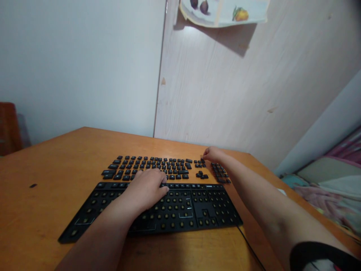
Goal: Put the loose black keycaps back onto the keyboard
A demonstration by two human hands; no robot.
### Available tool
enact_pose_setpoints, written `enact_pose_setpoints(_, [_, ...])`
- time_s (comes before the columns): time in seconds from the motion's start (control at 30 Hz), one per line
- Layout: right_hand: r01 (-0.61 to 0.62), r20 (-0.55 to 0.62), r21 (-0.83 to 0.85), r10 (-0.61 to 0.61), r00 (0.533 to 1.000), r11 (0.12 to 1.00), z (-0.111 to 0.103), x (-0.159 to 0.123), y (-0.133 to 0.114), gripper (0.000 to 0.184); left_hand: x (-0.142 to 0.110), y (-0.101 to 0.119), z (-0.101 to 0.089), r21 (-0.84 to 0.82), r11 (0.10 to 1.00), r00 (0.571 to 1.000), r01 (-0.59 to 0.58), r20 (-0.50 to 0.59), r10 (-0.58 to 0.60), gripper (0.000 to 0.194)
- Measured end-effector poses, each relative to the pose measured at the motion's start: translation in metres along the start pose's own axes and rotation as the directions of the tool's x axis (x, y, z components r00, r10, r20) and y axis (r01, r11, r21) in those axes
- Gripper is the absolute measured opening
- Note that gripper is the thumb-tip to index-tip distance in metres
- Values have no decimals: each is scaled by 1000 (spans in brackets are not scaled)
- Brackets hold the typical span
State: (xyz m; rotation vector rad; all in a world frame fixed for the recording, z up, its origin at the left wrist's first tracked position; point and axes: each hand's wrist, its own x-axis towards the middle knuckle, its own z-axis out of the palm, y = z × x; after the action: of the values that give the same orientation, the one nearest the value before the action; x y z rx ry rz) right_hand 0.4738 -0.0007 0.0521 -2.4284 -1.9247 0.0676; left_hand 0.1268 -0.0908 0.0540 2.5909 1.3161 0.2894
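Note:
A black keyboard (pixel 207 207) lies on the table, most of its keys stripped down to bare switch stems, with caps left along its top row. My left hand (pixel 148 184) rests across its far edge, thumb on the near side of the top row and fingers curled over; the fingertips are partly hidden. Behind it, loose black keycaps (pixel 169 165) are laid out in keyboard order. Over the back right of that layout, my right hand (pixel 211 154) is closed in a pinch at a small dark keycap (pixel 202 158). Beneath my right forearm sit the number-pad keycaps (pixel 220 173).
One small black piece (pixel 33 185) lies alone on the left of the wooden table (pixel 42 210). A cable (pixel 249 246) runs from the keyboard toward the front edge. A wall (pixel 113 75) stands behind, a chair (pixel 9 126) at left, and bedding (pixel 321 199) at right.

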Motion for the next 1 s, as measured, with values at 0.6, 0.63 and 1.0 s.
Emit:
enact_pose_setpoints(0.6, [-53, 56, -51, 56, 997, 997, 5, 17, 1, 36, 1, -1, 1, -1, 1000, 1000, -3, -1, 3, 18])
enact_pose_setpoints(0.63, [-55, 61, -53, 58, 996, 997, 4, 17, 0, 36, 1, -1, 1, -4, 1000, 1000, -1, -1, 1, 18])
enact_pose_setpoints(1.0, [-78, 80, -66, 83, 993, 995, 8, 20, -5, 41, -2, 2, -2, -6, 1000, 1000, 2, 5, -2, 19])
